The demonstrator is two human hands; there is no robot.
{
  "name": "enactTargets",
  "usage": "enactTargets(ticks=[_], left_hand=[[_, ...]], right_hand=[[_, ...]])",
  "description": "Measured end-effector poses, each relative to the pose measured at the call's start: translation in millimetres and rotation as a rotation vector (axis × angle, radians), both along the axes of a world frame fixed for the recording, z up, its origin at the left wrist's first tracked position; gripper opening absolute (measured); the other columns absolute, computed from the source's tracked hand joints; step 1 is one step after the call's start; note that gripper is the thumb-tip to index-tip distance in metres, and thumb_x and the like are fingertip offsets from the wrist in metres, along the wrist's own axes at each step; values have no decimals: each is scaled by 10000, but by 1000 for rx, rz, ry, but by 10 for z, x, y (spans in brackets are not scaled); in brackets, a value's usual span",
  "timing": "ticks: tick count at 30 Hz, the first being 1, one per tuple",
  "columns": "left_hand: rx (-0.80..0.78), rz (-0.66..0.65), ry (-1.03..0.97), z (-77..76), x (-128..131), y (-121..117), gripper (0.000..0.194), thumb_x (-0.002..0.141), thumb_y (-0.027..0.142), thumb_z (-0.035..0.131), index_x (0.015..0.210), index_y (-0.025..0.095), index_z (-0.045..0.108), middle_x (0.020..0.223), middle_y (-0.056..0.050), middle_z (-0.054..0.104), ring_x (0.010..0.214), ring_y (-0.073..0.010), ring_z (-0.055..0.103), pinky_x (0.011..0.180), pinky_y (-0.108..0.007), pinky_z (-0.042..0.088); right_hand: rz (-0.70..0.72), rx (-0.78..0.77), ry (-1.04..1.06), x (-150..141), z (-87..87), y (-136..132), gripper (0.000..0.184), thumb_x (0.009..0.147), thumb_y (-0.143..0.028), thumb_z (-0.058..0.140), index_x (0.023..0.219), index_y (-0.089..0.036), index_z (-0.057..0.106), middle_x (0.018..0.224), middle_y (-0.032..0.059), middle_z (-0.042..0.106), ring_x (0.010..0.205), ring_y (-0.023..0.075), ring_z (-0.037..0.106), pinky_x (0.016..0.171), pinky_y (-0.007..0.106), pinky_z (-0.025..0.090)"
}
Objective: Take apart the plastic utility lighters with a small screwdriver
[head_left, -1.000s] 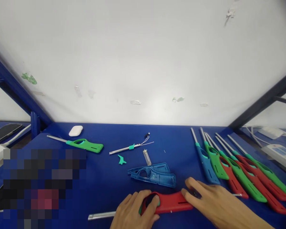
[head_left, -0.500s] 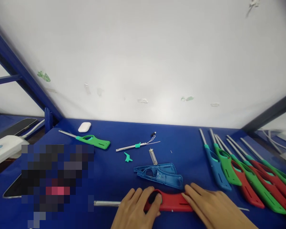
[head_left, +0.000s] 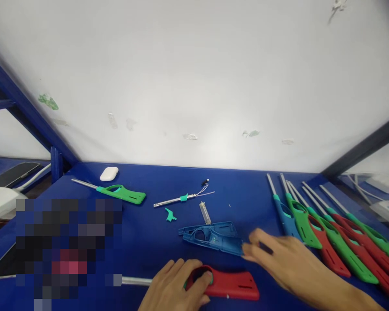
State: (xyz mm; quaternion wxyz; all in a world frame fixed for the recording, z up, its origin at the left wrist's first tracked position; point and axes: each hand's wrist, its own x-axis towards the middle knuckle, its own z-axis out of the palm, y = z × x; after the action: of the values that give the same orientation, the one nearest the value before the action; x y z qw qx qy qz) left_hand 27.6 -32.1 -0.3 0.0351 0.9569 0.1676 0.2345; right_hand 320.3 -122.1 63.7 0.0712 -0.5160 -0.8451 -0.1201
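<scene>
My left hand [head_left: 178, 287] is closed round the front of a red gas lighter [head_left: 233, 285], its thumb at the green trigger opening. The lighter's metal tube [head_left: 136, 280] sticks out to the left past my hand. My right hand [head_left: 275, 252], a little blurred, has its thumb and finger pinched together at the right end of a blue handle shell half [head_left: 214, 242]. A second blue shell half [head_left: 228, 227] lies partly beneath that one. Just above them is a small clear fuel tank [head_left: 205, 213].
A metal tube with wires [head_left: 175, 200] and a loose green trigger [head_left: 170, 214] lie mid-table. Several assembled lighters [head_left: 330, 233] fan out at right. At left are a green lighter [head_left: 123, 194], a white case [head_left: 109, 173] and a pixelated patch.
My right hand has left the red lighter's end and moved up to the blue shell's right end. My left hand stays on the red lighter. The view has shifted slightly.
</scene>
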Motion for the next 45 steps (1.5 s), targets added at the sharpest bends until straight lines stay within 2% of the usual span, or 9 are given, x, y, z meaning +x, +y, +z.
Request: enactTargets(ticks=[3,9,15,19,22,26,32,40,45], left_hand=[[11,14,1,9,-20,32,329,1121,326,378,1229,321,688,1156,3,763,878,-153,764,789,-302,657],[20,-1,26,-2,-15,56,437,1003,121,429,1308,317,674,1182,7,769,889,-144,772,792,-255,652],[163,32,-47,62,2,84,423,1072,170,345,1371,228,639,1130,9,805,877,-139,801,783,-251,658],[126,22,-121,209,33,68,394,1101,229,407,1443,277,596,1150,3,806,891,-124,797,830,-207,634],[99,-20,-133,310,54,42,434,1100,204,413,1492,331,551,1130,12,806,911,-106,784,884,-196,609],[148,20,-112,337,107,-4,380,1128,231,361,1415,261,608,1063,4,803,884,-113,772,858,-210,608],[144,41,-131,342,178,-26,409,1149,292,289,1061,192,675,824,12,756,694,-124,734,668,-223,592],[-88,-48,27,451,-23,-38,429,1140,437,328,1119,262,720,937,22,781,786,-108,760,694,-172,601],[-44,-38,-36,396,110,19,428,1149,392,290,1100,233,685,868,22,780,700,-138,755,636,-252,616]], right_hand=[[-125,-55,190,-52,-27,338,428,1183,-319,276,1144,-211,689,990,45,642,662,155,666,523,255,443],[-224,-112,292,34,-76,734,387,1166,-349,379,1366,-191,670,1107,71,650,858,189,715,768,328,585],[-272,-156,364,355,-60,590,413,1167,-346,330,1452,-212,599,1189,93,620,1040,223,677,967,453,582],[-277,-123,396,205,-17,240,429,1169,-409,300,1436,-241,590,1336,122,619,1283,291,594,1141,615,440],[-146,-145,325,-92,1,-54,511,1106,-649,410,1418,-283,580,1276,85,693,1182,303,679,1039,542,542],[-83,-129,252,-332,-15,-232,484,1182,-426,178,1294,-233,607,1030,35,745,864,218,736,763,358,555],[-47,-193,273,-288,-25,-265,444,1189,-338,169,1212,-221,597,888,-5,690,700,187,663,607,344,440],[5,33,142,-261,-85,-399,567,1158,-180,69,1256,-207,626,849,-8,710,686,176,677,652,342,482],[-113,-149,338,-240,-87,-437,462,1188,-361,202,1277,-238,638,987,8,773,800,187,753,700,312,583]])
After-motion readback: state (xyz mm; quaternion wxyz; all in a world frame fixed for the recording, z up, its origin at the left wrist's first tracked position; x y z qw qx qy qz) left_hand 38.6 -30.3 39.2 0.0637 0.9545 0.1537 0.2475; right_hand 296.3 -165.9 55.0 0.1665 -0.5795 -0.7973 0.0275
